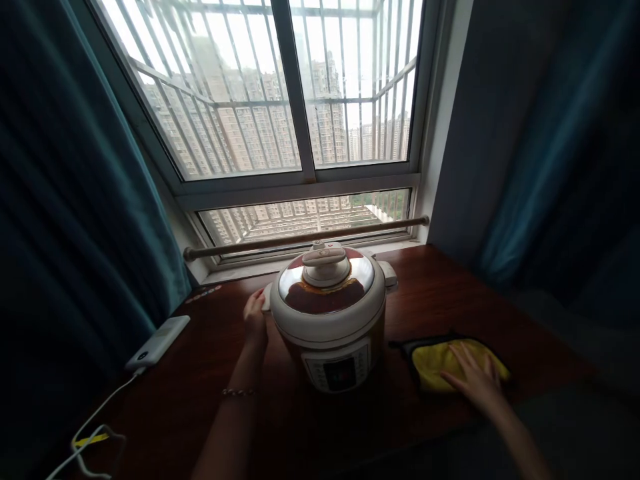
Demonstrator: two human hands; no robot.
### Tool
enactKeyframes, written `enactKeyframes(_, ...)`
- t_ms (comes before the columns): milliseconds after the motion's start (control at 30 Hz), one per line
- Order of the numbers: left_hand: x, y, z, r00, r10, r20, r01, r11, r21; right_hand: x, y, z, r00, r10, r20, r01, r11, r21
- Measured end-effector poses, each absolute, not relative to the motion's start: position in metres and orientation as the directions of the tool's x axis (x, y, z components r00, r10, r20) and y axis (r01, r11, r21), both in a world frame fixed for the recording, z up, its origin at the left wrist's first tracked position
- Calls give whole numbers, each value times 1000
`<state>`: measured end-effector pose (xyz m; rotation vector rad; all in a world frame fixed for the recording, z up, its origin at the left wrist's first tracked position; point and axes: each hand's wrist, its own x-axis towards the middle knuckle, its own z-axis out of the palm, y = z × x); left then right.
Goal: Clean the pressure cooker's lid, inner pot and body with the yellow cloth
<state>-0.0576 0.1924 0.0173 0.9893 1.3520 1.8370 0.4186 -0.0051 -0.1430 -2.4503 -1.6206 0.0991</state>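
Note:
An electric pressure cooker (330,327) stands upright on the dark red wooden table, its lid (325,300) in place and its control panel facing me. My left hand (256,320) has its fingers closed round the cooker's left side handle. To the right of the cooker lies a folded yellow cloth (433,363) with a dark edge. My right hand (475,377) rests on this cloth with fingers spread, palm down.
A white power bank (159,341) with a white cable (107,400) lies at the table's left. Behind the cooker runs a horizontal rail (320,235) in front of a barred window. Blue-green curtains (100,167) hang at both sides.

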Motion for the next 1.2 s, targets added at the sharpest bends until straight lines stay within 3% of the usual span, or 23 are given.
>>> enactKeyframes(100, -59, 195, 14, -505, 841, 195, -69, -264, 962, 469, -11, -143, 506, 863, -8, 850, -500, -167)
enactKeyframes(267, -60, 197, 10, -495, 846, 198, -82, -273, 959, 482, -22, -144, 342, 931, -129, 905, -363, -222)
enactKeyframes(367, -59, 197, 10, -496, 843, 206, -80, -281, 956, 467, -21, -134, 325, 940, -100, 890, -340, -305)
enactKeyframes(467, -59, 196, 10, -494, 843, 214, -81, -290, 954, 442, -5, -96, 299, 954, 38, 773, -218, -596)
enactKeyframes(533, -58, 195, 10, -499, 841, 210, -89, -291, 953, 416, 15, -57, 245, 967, 70, 546, -78, -834)
enactKeyframes(600, -57, 195, 10, -501, 841, 203, -100, -290, 952, 384, 42, -14, 224, 974, -20, 227, -72, -971)
enactKeyframes(700, -57, 195, 9, -492, 848, 197, -113, -287, 951, 341, 90, 39, 210, 961, -180, 38, -192, -981)
enactKeyframes(800, -57, 195, 10, -500, 846, 186, -119, -280, 953, 314, 136, 67, 133, 964, -232, 95, -245, -965)
enactKeyframes(967, -57, 191, 14, -500, 848, 175, -127, -271, 954, 303, 175, 77, 96, 968, -233, 342, -252, -905)
enactKeyframes(1200, -51, 195, 10, -483, 859, 173, -196, -299, 934, 315, 187, 80, -37, 936, -350, 266, -329, -906)
